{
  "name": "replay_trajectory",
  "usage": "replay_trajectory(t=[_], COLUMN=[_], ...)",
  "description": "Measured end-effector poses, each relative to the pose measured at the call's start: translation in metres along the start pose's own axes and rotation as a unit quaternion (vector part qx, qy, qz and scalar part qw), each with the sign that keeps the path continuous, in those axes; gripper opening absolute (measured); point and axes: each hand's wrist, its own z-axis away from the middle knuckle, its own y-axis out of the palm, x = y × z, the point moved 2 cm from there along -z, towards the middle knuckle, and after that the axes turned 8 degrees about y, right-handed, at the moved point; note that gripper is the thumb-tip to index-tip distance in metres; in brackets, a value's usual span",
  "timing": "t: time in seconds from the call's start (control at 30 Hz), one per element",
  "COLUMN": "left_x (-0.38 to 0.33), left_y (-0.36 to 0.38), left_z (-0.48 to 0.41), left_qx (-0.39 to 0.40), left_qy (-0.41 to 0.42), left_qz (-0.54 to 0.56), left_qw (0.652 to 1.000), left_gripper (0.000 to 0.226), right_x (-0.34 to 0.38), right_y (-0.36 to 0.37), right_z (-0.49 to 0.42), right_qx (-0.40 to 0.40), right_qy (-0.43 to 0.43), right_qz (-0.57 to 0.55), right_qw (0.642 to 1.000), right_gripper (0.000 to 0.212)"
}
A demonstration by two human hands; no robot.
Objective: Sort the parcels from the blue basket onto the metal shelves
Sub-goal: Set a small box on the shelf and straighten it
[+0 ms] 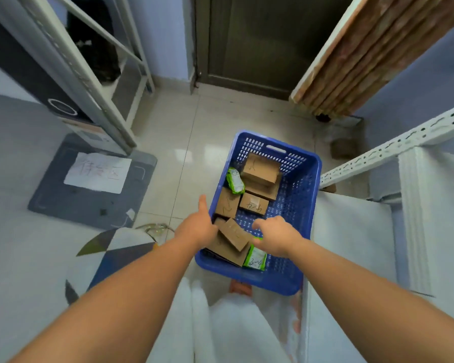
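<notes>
Shelving (378,155) both sides, blue basket (315,179) of parcels (260,169) on the floor (192,142) between. Left hand (198,227) holds a tilted cardboard box (234,235), fingers tucked under, thumb up. Right hand (277,238) has fingers (260,226) curled over a green pouch (255,258), grip unclear.

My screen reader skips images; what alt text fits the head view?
Two bare hands reach into a blue basket on a tiled floor: the left hand meets a tilted cardboard box, the right hand hovers over a green packet. More boxes lie further in; metal shelves flank the basket.
</notes>
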Motion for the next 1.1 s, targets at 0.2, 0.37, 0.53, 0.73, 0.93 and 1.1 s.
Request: replay_trajectory(t=[0.2,0.37,0.53,0.73,0.93,1.1], left_x=[0.004,0.03,0.051,0.066,0.1,0.127], left_y=[0.083,0.15,0.21,0.252,0.308,0.347], left_z=[-0.052,-0.111,-0.163,-0.221,-0.261,-0.282], left_qx=[0.001,0.026,0.185,0.158,0.144,0.117], left_qy=[-0.054,-0.004,0.017,-0.043,-0.118,-0.195], left_qz=[0.027,0.046,-0.015,0.04,0.119,0.201], left_qw=[0.998,0.999,0.982,0.986,0.975,0.953], left_gripper=[0.082,0.068,0.047,0.044,0.053,0.054], right_x=[-0.035,-0.06,-0.056,-0.047,-0.041,-0.034], right_y=[0.04,0.107,0.177,0.236,0.281,0.314], right_z=[-0.072,-0.14,-0.203,-0.275,-0.336,-0.368], right_qx=[0.055,0.125,0.171,0.093,0.017,-0.018], right_qy=[-0.002,0.031,0.051,0.083,0.153,0.179], right_qz=[-0.036,-0.089,-0.083,-0.174,-0.236,-0.214], right_qw=[0.998,0.988,0.98,0.977,0.959,0.96], right_gripper=[0.038,0.038,0.034,0.041,0.055,0.121])
